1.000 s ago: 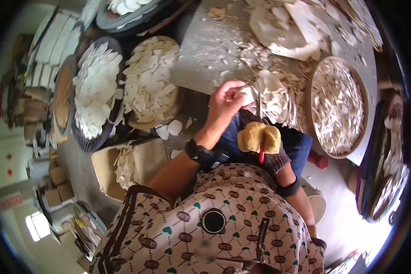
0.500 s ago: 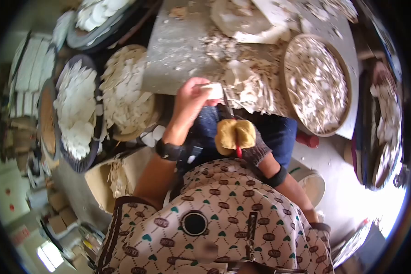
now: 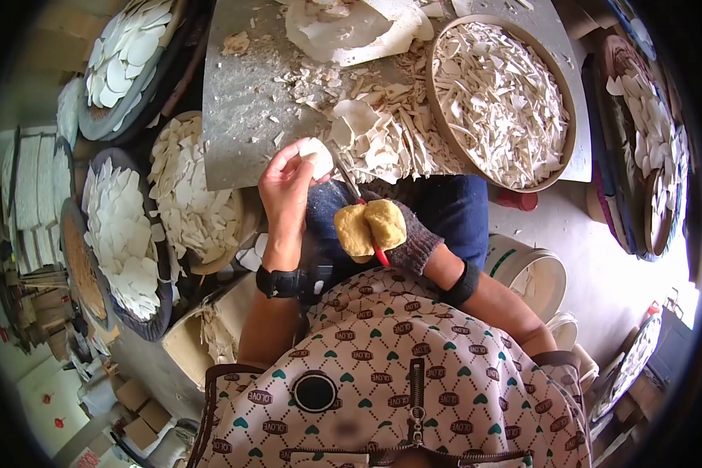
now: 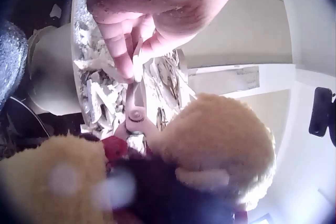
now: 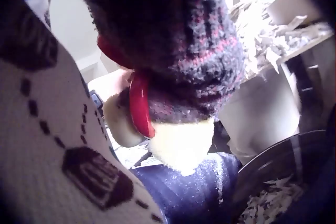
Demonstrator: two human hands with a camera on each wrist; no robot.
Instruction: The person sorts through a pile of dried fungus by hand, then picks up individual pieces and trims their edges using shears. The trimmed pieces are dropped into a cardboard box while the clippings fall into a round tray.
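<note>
My bare left hand (image 3: 283, 187) pinches a thin, flat white piece (image 3: 317, 158) between thumb and fingers. In the left wrist view the piece (image 4: 137, 61) is edge-on, its lower end right at the scissors' blades. My right hand (image 3: 420, 240), in a dark knitted glove, grips the scissors (image 4: 136, 116). Their red handle (image 5: 139, 103) shows beside the glove in the right wrist view. Fuzzy yellow padding (image 3: 370, 228) in two lumps covers the fingers on the handles and hides most of them. The blades point up and left toward the white piece.
A metal table (image 3: 246, 101) ahead carries a heap of off-white scraps (image 3: 366, 140), a round tray (image 3: 433, 86) of shavings and a pale bag (image 3: 351, 39). Baskets of white pieces (image 3: 121, 234) stand at left, beside a cardboard box (image 3: 183, 339). A white bucket (image 3: 515, 269) sits at right.
The head view has shifted, so table and hands appear further left. The left hand keeps its pinch on the white piece, now turned differently by the blades. The right hand still grips the scissors.
</note>
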